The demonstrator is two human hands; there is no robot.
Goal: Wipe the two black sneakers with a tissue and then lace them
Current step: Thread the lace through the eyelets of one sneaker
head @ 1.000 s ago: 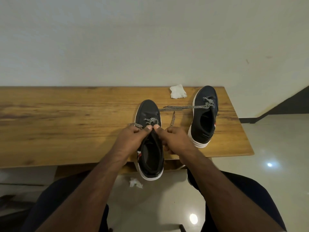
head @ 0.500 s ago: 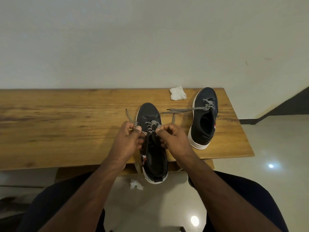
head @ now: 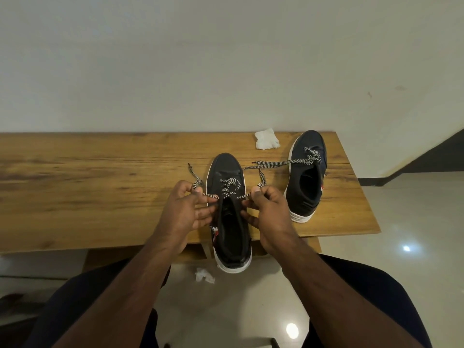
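Two hands work one lace across the near sneaker (head: pixel 229 217), between them on the table (head: pixel 100 197): left hand (head: pixel 187 209) and right hand (head: pixel 267 212) each pinch an end, now drawn apart and taut where they met a second ago. Lacing advances. Beyond the right hand, the second sneaker (head: pixel 307 177) and tissue (head: pixel 266 139) lie unmoved.

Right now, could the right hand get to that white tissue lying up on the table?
Probably yes, but not freely: the right hand pinches a lace end of the near sneaker and would have to let go. The tissue lies uncovered on the table, just beyond that sneaker.
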